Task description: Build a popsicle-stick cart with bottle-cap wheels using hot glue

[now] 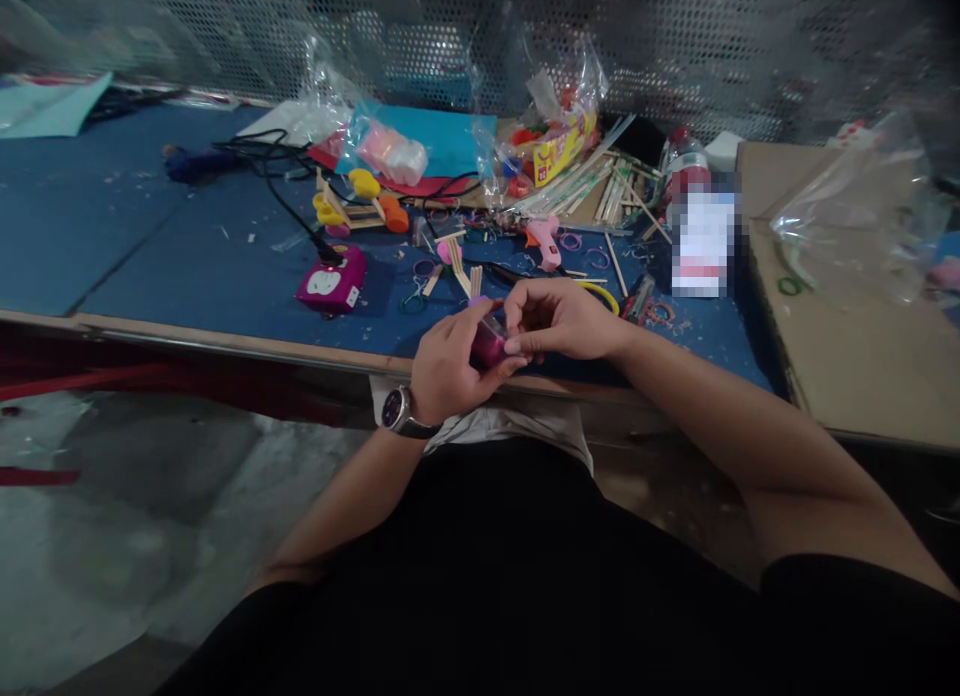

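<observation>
Close to the front edge of the blue table, my left hand (pixel 452 361) is wrapped round a small magenta see-through container (pixel 490 344). My right hand (pixel 559 319) is closed, its thumb and fingers pinching at the container's right side; whether something small lies between those fingertips I cannot tell. Just beyond the hands lies a small piece made of wooden sticks (pixel 459 268) with pink and purple parts. A pink glue gun (pixel 546 243) rests further back, and a yellow ring (pixel 600 296) is partly behind my right hand.
A magenta box with a cable (pixel 332 278) stands at left, near a stick model with yellow and orange pieces (pixel 358 211). Behind are bagged items (pixel 394 154), loose wooden sticks (pixel 616 191), a red bottle (pixel 685 161) and a blurred-out white item (pixel 703 241). Cardboard (pixel 862 356) covers the right.
</observation>
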Tool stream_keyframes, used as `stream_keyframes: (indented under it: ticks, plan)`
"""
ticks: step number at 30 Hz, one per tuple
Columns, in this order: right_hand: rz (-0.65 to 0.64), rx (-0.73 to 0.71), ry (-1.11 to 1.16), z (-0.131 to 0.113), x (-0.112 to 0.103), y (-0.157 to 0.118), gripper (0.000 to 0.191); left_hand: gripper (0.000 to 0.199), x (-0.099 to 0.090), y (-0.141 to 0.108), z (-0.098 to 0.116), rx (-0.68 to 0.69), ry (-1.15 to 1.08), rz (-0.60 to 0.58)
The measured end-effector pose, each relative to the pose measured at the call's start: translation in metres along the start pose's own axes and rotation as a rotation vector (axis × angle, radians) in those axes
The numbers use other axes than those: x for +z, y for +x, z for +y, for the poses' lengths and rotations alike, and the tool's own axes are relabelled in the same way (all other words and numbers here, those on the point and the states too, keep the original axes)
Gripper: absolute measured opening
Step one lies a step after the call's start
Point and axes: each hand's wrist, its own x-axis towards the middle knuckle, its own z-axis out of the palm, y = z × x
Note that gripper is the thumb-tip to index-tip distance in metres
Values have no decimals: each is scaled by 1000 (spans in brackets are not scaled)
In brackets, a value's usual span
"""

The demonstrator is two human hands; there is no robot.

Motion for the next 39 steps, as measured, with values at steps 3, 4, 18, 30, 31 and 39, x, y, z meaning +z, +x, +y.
stream_keyframes:
  ticks: [3, 4, 18, 30, 31, 39]
  plan:
    - [3, 0, -8, 1, 2, 1, 40, 89, 1, -2, -1, 29, 24, 30]
    - [9, 2, -16, 2, 2, 1, 40, 88, 1, -2, -1, 37, 34, 41]
    - [18, -53, -46, 4, -3, 2, 43, 78, 3, -5, -4, 15, 37, -13]
    - [2, -12, -26, 4, -3, 1, 45, 91, 2, 1, 1, 53, 119, -31]
    - [0, -15, -31, 4, -3, 1, 44, 93, 2, 1, 1, 56, 128, -32]
    - [4, -18, -17, 7, -3, 1, 37, 100, 4, 1, 2, 54, 209, -66]
